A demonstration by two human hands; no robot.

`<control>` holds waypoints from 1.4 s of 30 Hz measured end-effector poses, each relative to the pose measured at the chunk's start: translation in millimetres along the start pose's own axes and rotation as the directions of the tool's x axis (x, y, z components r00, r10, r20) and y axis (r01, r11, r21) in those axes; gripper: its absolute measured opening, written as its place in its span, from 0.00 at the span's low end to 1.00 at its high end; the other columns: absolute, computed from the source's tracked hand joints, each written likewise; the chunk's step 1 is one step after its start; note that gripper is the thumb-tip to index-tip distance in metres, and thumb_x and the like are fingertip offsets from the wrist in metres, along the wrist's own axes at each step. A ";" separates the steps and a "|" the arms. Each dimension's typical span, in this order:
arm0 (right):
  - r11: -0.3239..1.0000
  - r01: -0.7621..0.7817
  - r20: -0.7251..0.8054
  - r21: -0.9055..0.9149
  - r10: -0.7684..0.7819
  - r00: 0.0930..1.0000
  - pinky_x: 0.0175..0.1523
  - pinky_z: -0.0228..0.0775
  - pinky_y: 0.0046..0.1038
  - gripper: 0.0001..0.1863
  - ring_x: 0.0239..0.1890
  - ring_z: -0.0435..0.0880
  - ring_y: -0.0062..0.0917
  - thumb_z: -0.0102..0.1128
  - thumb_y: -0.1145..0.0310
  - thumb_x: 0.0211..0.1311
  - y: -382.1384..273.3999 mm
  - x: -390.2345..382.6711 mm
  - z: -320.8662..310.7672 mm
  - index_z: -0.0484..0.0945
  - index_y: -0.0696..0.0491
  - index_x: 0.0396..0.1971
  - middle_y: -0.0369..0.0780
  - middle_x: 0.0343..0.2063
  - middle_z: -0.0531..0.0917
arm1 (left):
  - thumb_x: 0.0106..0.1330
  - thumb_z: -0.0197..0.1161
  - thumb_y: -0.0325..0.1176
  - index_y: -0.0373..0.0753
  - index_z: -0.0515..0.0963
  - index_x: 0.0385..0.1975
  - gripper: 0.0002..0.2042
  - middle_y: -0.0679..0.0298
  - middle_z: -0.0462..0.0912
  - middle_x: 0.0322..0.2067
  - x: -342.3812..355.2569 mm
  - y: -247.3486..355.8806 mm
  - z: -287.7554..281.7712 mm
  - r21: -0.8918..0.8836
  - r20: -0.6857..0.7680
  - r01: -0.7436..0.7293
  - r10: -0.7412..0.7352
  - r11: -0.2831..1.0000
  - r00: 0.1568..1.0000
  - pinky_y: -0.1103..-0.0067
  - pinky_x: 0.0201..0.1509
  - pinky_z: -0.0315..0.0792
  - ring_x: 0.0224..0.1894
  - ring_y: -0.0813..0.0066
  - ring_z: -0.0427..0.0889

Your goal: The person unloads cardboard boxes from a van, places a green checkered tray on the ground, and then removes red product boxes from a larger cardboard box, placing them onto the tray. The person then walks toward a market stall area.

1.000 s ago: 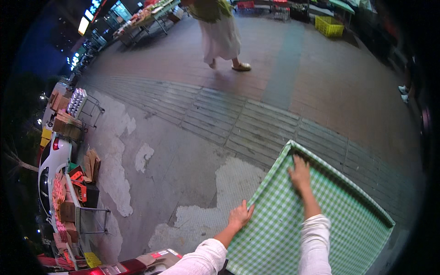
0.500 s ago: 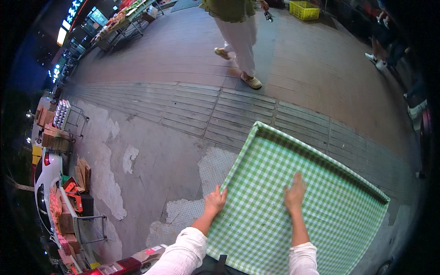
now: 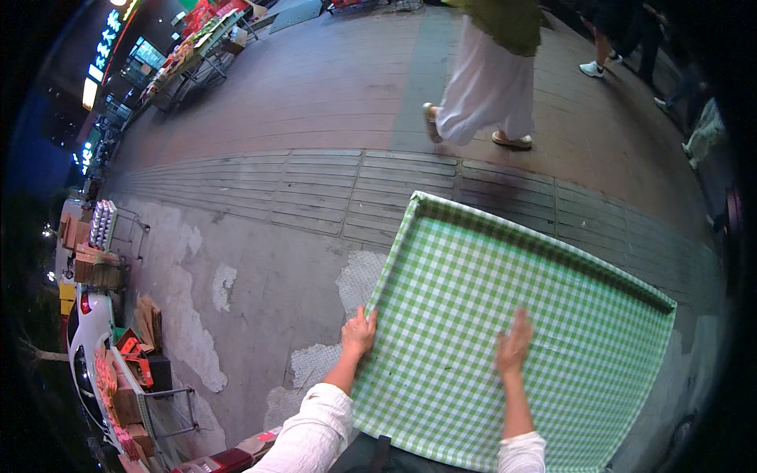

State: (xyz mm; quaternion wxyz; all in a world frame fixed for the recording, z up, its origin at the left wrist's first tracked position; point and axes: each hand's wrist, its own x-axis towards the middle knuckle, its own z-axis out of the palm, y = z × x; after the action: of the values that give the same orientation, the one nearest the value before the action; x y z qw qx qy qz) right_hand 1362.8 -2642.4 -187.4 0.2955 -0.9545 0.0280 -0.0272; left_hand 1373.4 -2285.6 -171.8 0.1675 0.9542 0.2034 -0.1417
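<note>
A wide, shallow tray-like stand [image 3: 516, 260] lies before me, its bed and raised rim covered with a green-and-white checked cloth [image 3: 449, 315]. At its left edge my left hand [image 3: 359, 334] is closed round the rim, thumb upward. My right hand [image 3: 514, 345] is over the middle of the cloth, fingers stretched out and slightly blurred; it holds nothing. Whether its palm touches the cloth I cannot tell. Small dark specks dot the cloth between my hands.
A person in a white skirt [image 3: 489, 87] walks beyond the stand; others are at far right. To the left are a goods cart [image 3: 154, 394], flattened cardboard [image 3: 148, 322], a white car [image 3: 95, 319] and stacked egg trays [image 3: 102, 225]. A red tail light [image 3: 225, 459] is near my left sleeve.
The walking person has moved to the right. The stand appears turned slightly, with its far left corner shifted left. My right hand stays over the cloth, and my left hand keeps hold of the rim.
</note>
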 end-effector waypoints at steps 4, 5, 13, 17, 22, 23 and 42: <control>0.972 -0.147 0.064 -0.181 0.161 0.985 0.66 0.34 0.43 0.40 0.65 0.48 0.33 0.54 0.59 0.52 -6.4 -13.8 14.9 0.45 0.55 0.62 0.42 0.63 0.49 | 0.62 0.43 0.52 0.38 0.65 0.44 0.23 0.42 0.77 0.26 -0.5 4.2 -4.2 0.010 0.000 0.016 -0.016 1.000 1.000 0.55 0.36 0.67 0.31 0.43 0.76; 0.987 -0.124 0.154 -0.106 0.139 0.978 0.66 0.33 0.43 0.40 0.65 0.49 0.33 0.56 0.59 0.51 -32.9 -27.7 30.8 0.48 0.54 0.61 0.42 0.63 0.51 | 0.62 0.43 0.52 0.37 0.65 0.44 0.23 0.42 0.77 0.26 3.0 3.9 -3.2 0.029 -0.031 -0.010 0.010 1.000 0.999 0.55 0.36 0.67 0.31 0.43 0.75; 0.904 0.052 0.581 0.424 -0.315 0.751 0.66 0.37 0.42 0.39 0.64 0.53 0.31 0.59 0.51 0.48 -144.3 -143.7 58.3 0.57 0.52 0.58 0.42 0.60 0.59 | 0.64 0.42 0.49 0.33 0.65 0.41 0.21 0.41 0.75 0.23 6.0 -0.4 4.3 -0.013 -0.019 -0.090 0.089 0.996 0.996 0.57 0.31 0.64 0.30 0.40 0.73; 0.999 0.006 0.640 0.045 -0.033 0.767 0.66 0.36 0.43 0.49 0.64 0.50 0.33 0.62 0.44 0.39 -46.3 -166.7 -23.5 0.53 0.54 0.60 0.42 0.61 0.56 | 0.64 0.41 0.49 0.34 0.64 0.37 0.21 0.40 0.75 0.23 1.4 6.6 -3.2 -0.054 0.026 -0.077 0.079 0.996 0.997 0.55 0.33 0.64 0.29 0.39 0.73; 0.968 0.151 0.761 -0.199 0.055 0.647 0.66 0.34 0.42 0.47 0.65 0.47 0.31 0.56 0.41 0.44 -44.8 -198.0 -34.5 0.51 0.54 0.60 0.42 0.62 0.53 | 0.64 0.39 0.51 0.35 0.64 0.40 0.22 0.41 0.76 0.24 1.2 17.5 -8.2 -0.064 0.018 -0.104 0.106 0.992 0.994 0.56 0.35 0.65 0.31 0.39 0.74; 0.987 0.125 0.722 -0.100 -0.015 0.692 0.66 0.34 0.42 0.46 0.65 0.47 0.30 0.55 0.42 0.45 -60.4 -206.6 -18.0 0.52 0.54 0.60 0.41 0.62 0.53 | 0.64 0.39 0.51 0.35 0.64 0.40 0.22 0.41 0.76 0.25 -2.7 12.9 -10.6 -0.067 0.027 -0.091 0.093 0.994 0.995 0.56 0.35 0.65 0.31 0.40 0.74; 0.969 -0.246 0.443 0.005 0.219 0.869 0.67 0.34 0.41 0.49 0.64 0.50 0.35 0.63 0.54 0.43 -88.0 -170.4 28.5 0.45 0.50 0.62 0.41 0.63 0.50 | 0.63 0.41 0.53 0.33 0.66 0.44 0.25 0.44 0.77 0.24 -0.4 13.2 -1.8 -0.086 -0.027 -0.088 0.086 0.992 0.996 0.60 0.35 0.66 0.32 0.43 0.75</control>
State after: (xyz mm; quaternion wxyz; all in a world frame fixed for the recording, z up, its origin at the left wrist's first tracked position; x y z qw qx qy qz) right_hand 1198.2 -2542.0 -167.1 0.3242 -0.9162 0.0745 0.2236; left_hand 1379.2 -2296.5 -166.6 0.2127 0.9555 0.1697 -0.1139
